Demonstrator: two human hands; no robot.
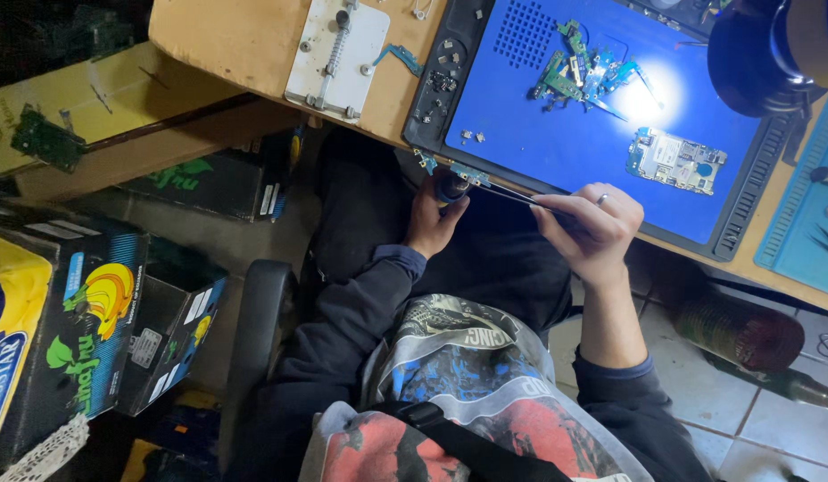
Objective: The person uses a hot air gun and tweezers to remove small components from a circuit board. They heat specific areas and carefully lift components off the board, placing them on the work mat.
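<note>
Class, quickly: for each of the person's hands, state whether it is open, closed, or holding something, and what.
Left hand: closed around a small dark cylindrical object.
Right hand: closed, pinching thin dark metal tweezers that reach a small blue-green circuit piece.

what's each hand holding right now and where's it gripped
The left hand wraps a small dark round thing from below. The right hand pinches thin tweezers near their back end, tips at a small circuit board piece.

Dark navy sleeves, ring (601, 199), printed shirt (450, 357)
</note>
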